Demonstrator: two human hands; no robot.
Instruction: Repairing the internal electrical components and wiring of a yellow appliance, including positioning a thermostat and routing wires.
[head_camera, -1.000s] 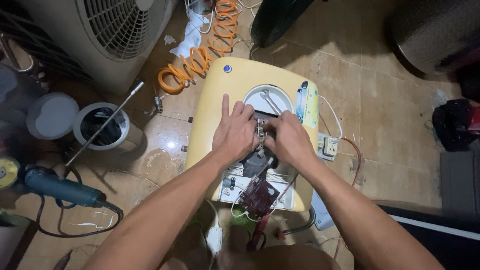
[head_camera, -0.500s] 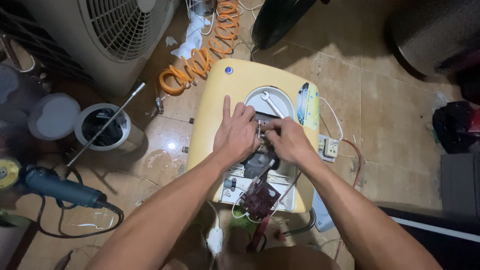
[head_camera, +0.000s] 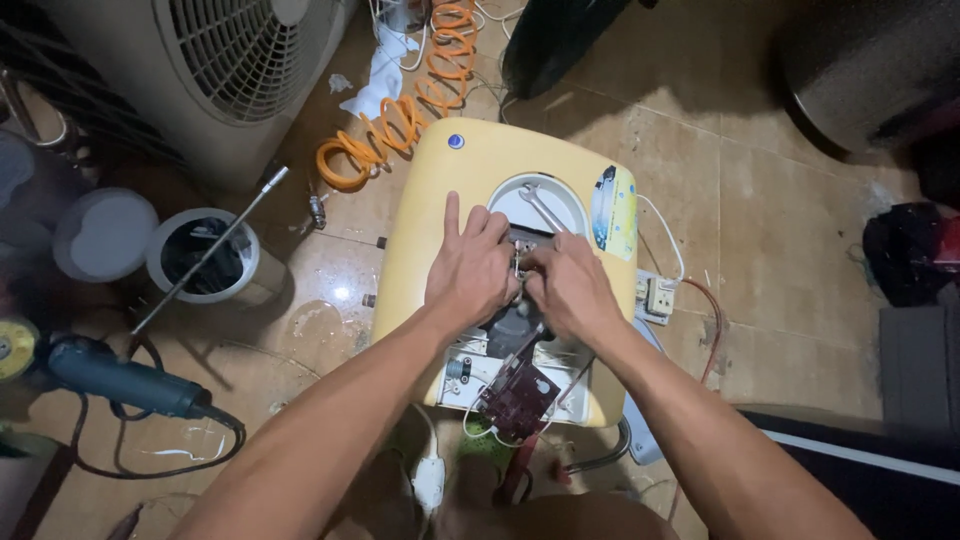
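Both hands met over the yellow water heater (head_camera: 430, 230): left hand (head_camera: 470, 275) lay open, index finger extended; right hand (head_camera: 568, 290) pinched a small metal part (head_camera: 520, 262) beside a spanner (head_camera: 541, 207).

**Both hands meet, forearms converging**

The left hand (head_camera: 468, 272) lies palm down, index finger stretched straight ahead, the other fingers curled inward. Just to its right, touching it, the right hand (head_camera: 572, 288) bends its fingers toward the left hand's fingertips. Both bare forearms angle inward from below.
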